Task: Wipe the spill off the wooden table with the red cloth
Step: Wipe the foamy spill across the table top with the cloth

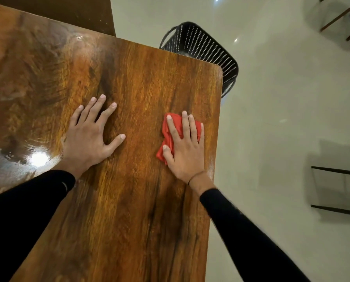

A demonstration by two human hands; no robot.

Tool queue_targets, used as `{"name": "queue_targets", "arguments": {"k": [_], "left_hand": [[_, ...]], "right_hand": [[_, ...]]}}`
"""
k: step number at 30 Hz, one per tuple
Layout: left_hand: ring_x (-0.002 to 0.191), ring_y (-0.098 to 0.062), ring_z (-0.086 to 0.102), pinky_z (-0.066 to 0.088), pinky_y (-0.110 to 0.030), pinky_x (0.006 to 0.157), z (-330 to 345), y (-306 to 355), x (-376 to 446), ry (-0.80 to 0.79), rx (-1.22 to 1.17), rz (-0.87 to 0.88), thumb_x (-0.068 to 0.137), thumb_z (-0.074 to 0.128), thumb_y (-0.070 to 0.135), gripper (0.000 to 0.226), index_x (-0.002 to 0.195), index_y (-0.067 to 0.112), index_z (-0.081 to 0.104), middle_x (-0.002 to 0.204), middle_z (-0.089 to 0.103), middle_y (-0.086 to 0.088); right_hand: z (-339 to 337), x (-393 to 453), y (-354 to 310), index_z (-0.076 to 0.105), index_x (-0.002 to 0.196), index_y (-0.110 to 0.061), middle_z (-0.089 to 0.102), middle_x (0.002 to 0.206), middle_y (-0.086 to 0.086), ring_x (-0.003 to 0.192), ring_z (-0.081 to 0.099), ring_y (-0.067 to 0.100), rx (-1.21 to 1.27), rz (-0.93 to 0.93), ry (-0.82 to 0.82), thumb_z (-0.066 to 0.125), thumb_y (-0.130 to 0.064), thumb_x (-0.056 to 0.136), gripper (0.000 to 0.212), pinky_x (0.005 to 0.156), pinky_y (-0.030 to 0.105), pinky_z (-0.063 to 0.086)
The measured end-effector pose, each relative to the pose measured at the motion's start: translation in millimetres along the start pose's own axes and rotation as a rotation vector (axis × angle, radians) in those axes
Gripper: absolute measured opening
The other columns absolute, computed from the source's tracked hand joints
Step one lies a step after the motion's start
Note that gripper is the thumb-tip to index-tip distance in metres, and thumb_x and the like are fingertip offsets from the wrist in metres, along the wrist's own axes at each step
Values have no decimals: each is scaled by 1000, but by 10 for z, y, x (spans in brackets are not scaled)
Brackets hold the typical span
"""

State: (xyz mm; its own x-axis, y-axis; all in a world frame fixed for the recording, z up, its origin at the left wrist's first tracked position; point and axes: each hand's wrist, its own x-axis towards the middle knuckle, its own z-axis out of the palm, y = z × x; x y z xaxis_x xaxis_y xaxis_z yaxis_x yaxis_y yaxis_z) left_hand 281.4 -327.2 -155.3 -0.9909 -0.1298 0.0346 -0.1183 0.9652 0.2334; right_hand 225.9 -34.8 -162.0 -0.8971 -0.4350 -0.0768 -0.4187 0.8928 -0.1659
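A glossy wooden table (133, 200) fills the left and middle of the view. A crumpled red cloth (171, 130) lies on it close to the right edge. My right hand (185, 148) presses flat on the cloth with fingers spread over it. My left hand (90, 135) rests flat on the bare wood to the left of the cloth, fingers apart, holding nothing. A pale smear (211, 165) shows along the table's right edge beside my right wrist. Shiny streaks and a light glare (38, 158) mark the wood left of my left hand.
A black perforated chair (206, 47) stands beyond the table's far right corner. The table's right edge runs just right of the cloth, with pale floor (281, 119) beyond. Dark chair legs (336, 188) show at the right, and wooden chair legs (340, 15) at the top right.
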Motion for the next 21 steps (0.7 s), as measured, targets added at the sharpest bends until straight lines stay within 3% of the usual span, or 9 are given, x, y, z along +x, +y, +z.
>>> {"name": "queue_targets", "arguments": {"k": [6, 9, 12, 15, 18, 21], "left_hand": [[171, -31, 21, 14, -54, 138, 15, -5, -1, -4, -13, 2, 99, 44, 77, 91, 173, 25, 33, 183, 24, -9], [171, -31, 20, 11, -53, 138, 12, -9, -27, -4, -24, 24, 100, 42, 78, 91, 174, 25, 31, 184, 23, -9], [172, -33, 15, 9, -52, 138, 8, -3, -22, -30, -17, 9, 102, 39, 78, 90, 175, 25, 27, 185, 19, -10], [174, -32, 5, 6, -53, 139, -21, 86, -195, -95, 5, 16, 106, 32, 77, 92, 178, 22, 17, 187, 4, -11], [174, -28, -4, 0, -51, 140, 26, 402, -853, -204, 5, 141, 107, 32, 75, 93, 180, 24, 6, 187, -8, -9], [174, -26, -4, -1, -49, 140, 78, 846, -1813, -272, -39, 80, 109, 39, 66, 87, 180, 27, 8, 188, -6, -6]], "right_hand": [[152, -1310, -279, 7, 184, -31, 0, 191, 13, 177, 3, 40, 56, 541, 40, 38, -61, 108, 87, 140, 67, 11], [200, -1873, -588, 12, 184, -27, 5, 190, 15, 175, 12, 44, 55, 665, 33, 36, -61, 109, 86, 138, 69, 18], [237, -2189, -690, 22, 183, -23, 10, 189, 17, 174, 17, 45, 36, 665, -3, 37, -62, 109, 85, 138, 68, 18], [201, -2192, -640, 19, 183, -23, 10, 190, 17, 175, 14, 44, 47, 630, -5, 37, -63, 109, 86, 137, 70, 18], [96, -2020, -559, 13, 184, -24, 4, 190, 17, 176, 9, 43, 55, 565, -11, 38, -62, 109, 88, 138, 72, 17], [-34, -1740, -349, 13, 184, -23, 4, 189, 20, 176, 7, 42, 55, 453, -30, 38, -61, 111, 86, 139, 70, 14]]}}
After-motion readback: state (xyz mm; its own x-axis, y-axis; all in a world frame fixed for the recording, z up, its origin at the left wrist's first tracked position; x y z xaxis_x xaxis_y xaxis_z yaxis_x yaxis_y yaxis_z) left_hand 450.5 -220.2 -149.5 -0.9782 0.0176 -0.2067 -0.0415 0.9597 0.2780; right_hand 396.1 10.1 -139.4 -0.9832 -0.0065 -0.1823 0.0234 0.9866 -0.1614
